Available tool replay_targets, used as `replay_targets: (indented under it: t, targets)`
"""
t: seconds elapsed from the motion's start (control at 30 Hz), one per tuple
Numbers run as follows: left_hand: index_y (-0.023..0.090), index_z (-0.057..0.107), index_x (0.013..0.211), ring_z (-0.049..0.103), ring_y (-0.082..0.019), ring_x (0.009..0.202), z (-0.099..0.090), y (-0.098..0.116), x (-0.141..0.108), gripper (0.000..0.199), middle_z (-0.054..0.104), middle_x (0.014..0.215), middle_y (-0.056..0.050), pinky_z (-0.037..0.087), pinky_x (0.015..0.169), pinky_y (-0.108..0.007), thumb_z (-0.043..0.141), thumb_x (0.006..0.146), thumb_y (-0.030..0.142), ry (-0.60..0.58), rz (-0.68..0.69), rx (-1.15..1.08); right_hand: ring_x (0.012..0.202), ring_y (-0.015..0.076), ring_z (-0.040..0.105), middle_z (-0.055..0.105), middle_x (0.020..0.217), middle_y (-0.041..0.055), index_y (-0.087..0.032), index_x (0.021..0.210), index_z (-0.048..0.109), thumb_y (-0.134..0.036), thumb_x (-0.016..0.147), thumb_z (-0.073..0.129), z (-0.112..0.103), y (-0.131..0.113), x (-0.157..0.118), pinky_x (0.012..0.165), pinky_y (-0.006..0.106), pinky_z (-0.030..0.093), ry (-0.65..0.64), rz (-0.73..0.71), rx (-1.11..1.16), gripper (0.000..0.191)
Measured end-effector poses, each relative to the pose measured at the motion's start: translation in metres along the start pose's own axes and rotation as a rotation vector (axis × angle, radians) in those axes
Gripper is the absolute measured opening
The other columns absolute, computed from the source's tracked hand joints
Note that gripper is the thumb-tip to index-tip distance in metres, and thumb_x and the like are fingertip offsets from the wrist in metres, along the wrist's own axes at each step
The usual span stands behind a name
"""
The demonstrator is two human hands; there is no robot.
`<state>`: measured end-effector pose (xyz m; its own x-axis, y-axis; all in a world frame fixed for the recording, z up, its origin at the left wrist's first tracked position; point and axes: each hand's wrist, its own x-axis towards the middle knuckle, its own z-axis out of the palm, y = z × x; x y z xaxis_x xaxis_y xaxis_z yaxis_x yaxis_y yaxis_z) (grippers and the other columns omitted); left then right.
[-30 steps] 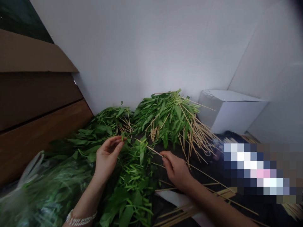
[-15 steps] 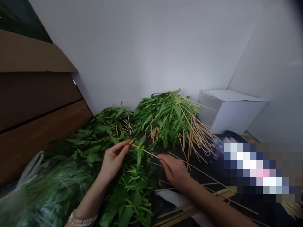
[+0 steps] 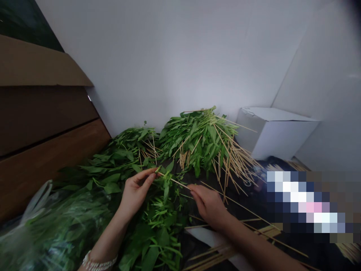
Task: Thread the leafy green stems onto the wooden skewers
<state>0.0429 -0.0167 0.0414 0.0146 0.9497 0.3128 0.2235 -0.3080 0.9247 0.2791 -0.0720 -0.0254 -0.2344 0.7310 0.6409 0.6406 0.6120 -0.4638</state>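
Observation:
Between my hands runs a thin wooden skewer [image 3: 179, 183] with pieces of leafy green stem [image 3: 167, 178] threaded near its far end. My left hand [image 3: 138, 190] pinches a short piece of green stem at the skewer's tip, thumb against forefinger. My right hand [image 3: 208, 203] is closed around the skewer's other part. Below them lies a heap of cut green stems and leaves [image 3: 158, 226]. Beyond my hands, a pile of skewered greens [image 3: 194, 131] has many bare stick ends [image 3: 237, 162] fanning out to the right.
Greens in a clear plastic bag [image 3: 64, 229] lie at the lower left, beside a cardboard box [image 3: 36, 109]. Loose skewers [image 3: 214, 258] and a white sheet [image 3: 207, 236] are under my right arm. A white box [image 3: 282, 131] stands by the wall. A blurred patch covers the right.
My hands and the skewer stay almost in place. The pieces on the skewer look the same, with only a slight shift at the left fingertips.

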Motion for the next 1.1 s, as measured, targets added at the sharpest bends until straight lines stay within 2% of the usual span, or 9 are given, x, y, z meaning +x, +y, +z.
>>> replay_targets:
  t: [0.73,1.1]
  targets:
    - [0.016,0.074,0.098,0.072,-0.025,0.087,-0.001,-0.009,0.002,0.038,0.077,0.089,-0.009,0.055,0.086,-0.037,0.073,0.073,0.044,0.008,0.029,0.003,0.090,0.0172,0.066,0.069,0.097,0.0079,-0.018,0.115,0.059,-0.018,0.097,0.039,0.003,0.002,-0.001,0.081,0.028,0.052,-0.028,0.021,0.021,0.027]
    - [0.017,0.076,0.096,0.071,-0.028,0.089,-0.002,-0.011,0.003,0.038,0.077,0.090,-0.009,0.055,0.088,-0.042,0.073,0.071,0.045,-0.014,0.046,0.095,0.090,0.0173,0.066,0.069,0.097,0.0081,-0.019,0.114,0.059,-0.017,0.096,0.039,0.002,0.002,-0.002,0.082,0.028,0.052,-0.021,0.015,0.026,0.027]
